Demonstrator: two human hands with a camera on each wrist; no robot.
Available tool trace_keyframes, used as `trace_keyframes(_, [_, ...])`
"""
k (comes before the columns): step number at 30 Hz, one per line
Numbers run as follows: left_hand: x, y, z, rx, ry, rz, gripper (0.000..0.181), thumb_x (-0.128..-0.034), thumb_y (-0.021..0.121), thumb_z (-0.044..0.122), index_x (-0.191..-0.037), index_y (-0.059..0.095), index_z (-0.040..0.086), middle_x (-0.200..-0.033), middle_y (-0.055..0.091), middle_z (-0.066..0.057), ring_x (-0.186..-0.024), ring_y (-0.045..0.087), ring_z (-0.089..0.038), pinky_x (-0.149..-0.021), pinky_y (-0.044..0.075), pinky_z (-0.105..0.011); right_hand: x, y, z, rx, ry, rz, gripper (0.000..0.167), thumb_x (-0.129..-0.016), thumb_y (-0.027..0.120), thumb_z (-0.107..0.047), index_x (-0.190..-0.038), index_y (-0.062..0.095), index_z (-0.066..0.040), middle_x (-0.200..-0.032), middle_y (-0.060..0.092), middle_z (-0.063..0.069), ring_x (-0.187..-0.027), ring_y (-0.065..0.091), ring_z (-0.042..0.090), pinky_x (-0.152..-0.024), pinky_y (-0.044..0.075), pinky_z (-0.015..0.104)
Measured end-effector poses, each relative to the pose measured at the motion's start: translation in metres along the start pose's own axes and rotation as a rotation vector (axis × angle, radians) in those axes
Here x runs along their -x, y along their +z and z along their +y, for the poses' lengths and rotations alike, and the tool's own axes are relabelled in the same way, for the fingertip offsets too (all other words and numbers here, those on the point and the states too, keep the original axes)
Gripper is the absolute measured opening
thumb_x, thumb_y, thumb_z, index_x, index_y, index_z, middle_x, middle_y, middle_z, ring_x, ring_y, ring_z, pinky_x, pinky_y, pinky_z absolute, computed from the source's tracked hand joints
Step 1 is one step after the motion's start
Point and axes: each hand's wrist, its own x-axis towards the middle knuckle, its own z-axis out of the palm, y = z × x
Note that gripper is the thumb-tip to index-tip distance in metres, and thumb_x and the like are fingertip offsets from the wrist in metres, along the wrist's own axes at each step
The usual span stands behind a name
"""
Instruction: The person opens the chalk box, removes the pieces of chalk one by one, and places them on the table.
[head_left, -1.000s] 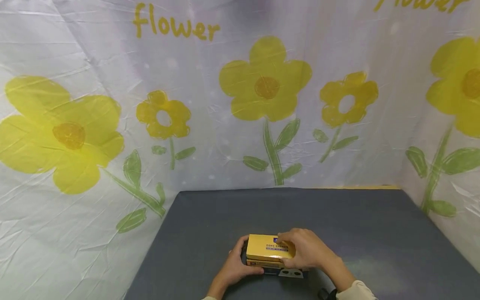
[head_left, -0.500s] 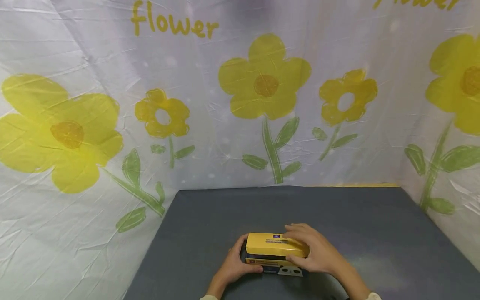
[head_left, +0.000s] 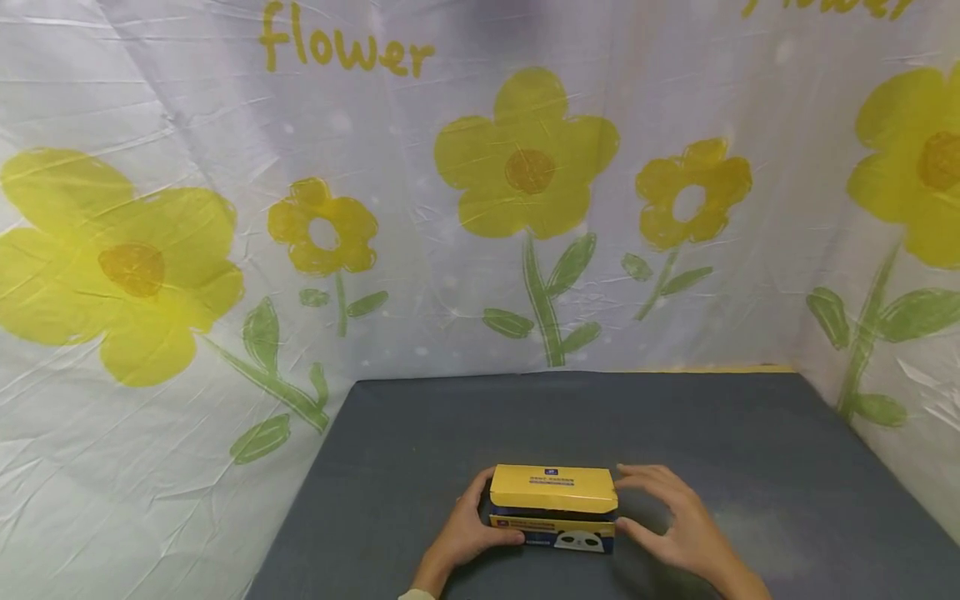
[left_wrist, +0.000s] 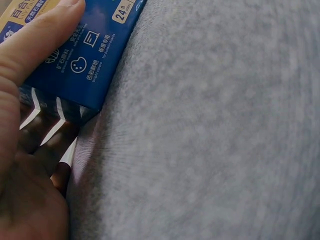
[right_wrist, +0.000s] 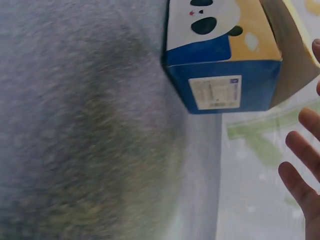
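A yellow and dark blue box [head_left: 555, 492] with a panda face on its front stands on the grey table in the head view. Its yellow lid sits slightly raised, with a dark gap above the front panel. The left hand [head_left: 468, 535] grips the box's left end, thumb on the front; in the left wrist view that thumb lies on the blue printed side [left_wrist: 92, 60]. Beside the right end, the right hand [head_left: 686, 525] has its fingers spread and holds nothing. The right wrist view shows the blue end with a white label [right_wrist: 216, 92] and the lid flap standing away from it.
The dark grey table [head_left: 420, 433] reaches back to a white curtain [head_left: 420, 317] printed with yellow flowers, which also hangs along the left and right sides. A thin yellow strip [head_left: 720, 369] runs along the table's back edge.
The right hand has let go of the lid and moved right, off the box. The lid has come up from lying lower at its right part. The left hand stays in place.
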Motion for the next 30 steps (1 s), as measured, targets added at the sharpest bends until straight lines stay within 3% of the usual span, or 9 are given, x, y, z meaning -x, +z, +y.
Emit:
trace_keyframes(5, [-0.001, -0.001, -0.002, -0.004, 0.003, -0.001, 0.103, -0.0686, 0.096, 0.030, -0.155, 0.039, 0.029, -0.146, 0.056, 0.000, -0.138, 0.047, -0.029, -0.114, 0.031, -0.063, 0.009, 0.002, 0.004, 0.007, 0.047, 0.009, 0.048, -0.071, 0.094, -0.022, -0.111, 0.071, -0.033, -0.124, 0.071, -0.001, -0.109, 0.063, 0.015, -0.085, 0.057, 0.049])
trace_keyframes(11, [0.001, -0.001, -0.003, -0.011, 0.010, -0.003, 0.101, -0.0693, 0.096, 0.031, -0.153, 0.039, 0.033, -0.146, 0.056, 0.000, -0.137, 0.048, -0.026, -0.113, 0.033, -0.061, 0.017, 0.011, 0.007, -0.012, 0.026, 0.010, 0.048, -0.071, 0.093, -0.021, -0.111, 0.071, -0.036, -0.126, 0.070, -0.001, -0.109, 0.063, 0.014, -0.083, 0.058, 0.042])
trace_keyframes(20, [0.003, 0.000, -0.002, 0.024, 0.022, -0.025, 0.101, -0.0723, 0.094, 0.028, -0.156, 0.037, 0.029, -0.147, 0.054, -0.002, -0.132, 0.052, -0.025, -0.109, 0.041, -0.051, 0.008, 0.019, 0.004, -0.018, -0.026, 0.067, 0.046, -0.069, 0.094, -0.014, -0.108, 0.078, -0.030, -0.128, 0.070, 0.006, -0.112, 0.062, 0.015, -0.083, 0.058, 0.042])
trace_keyframes(27, [0.005, 0.000, 0.000, -0.016, -0.032, 0.003, 0.104, -0.0694, 0.096, 0.032, -0.155, 0.037, 0.027, -0.147, 0.054, -0.007, -0.135, 0.048, -0.033, -0.107, 0.039, -0.058, -0.008, 0.020, 0.005, -0.080, -0.085, 0.128, 0.049, -0.067, 0.092, -0.005, -0.112, 0.078, -0.019, -0.126, 0.070, 0.010, -0.113, 0.062, 0.011, -0.084, 0.057, 0.032])
trace_keyframes(30, [0.003, 0.001, 0.000, -0.062, -0.060, 0.023, 0.106, -0.0683, 0.096, 0.037, -0.156, 0.037, 0.025, -0.152, 0.049, -0.012, -0.141, 0.044, -0.041, -0.107, 0.038, -0.064, -0.015, 0.021, 0.007, -0.090, -0.073, 0.145, 0.048, -0.068, 0.092, -0.004, -0.112, 0.078, -0.016, -0.126, 0.070, 0.008, -0.113, 0.062, 0.009, -0.084, 0.056, 0.030])
